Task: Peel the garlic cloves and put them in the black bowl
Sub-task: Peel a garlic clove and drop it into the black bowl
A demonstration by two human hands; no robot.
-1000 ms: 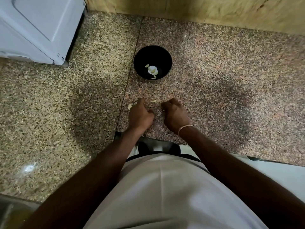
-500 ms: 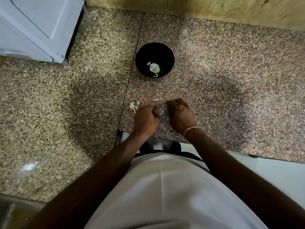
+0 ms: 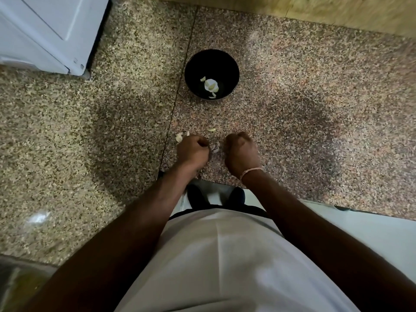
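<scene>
A black bowl stands on the speckled stone counter, with a few pale garlic pieces inside. Nearer to me, my left hand and my right hand are both curled, knuckles up, close together. Between them a papery garlic clove shows, and both hands pinch it. Loose garlic bits lie just beyond my left hand, and one small piece of garlic lies between the hands and the bowl.
A white appliance stands at the back left. A wooden wall runs along the far edge. The counter's front edge is just below my wrists, with my white shirt and dark shoes beneath.
Both hands have drawn slightly toward me and stayed together on the clove. The view has tilted a little, so the bowl sits lower in the frame.
</scene>
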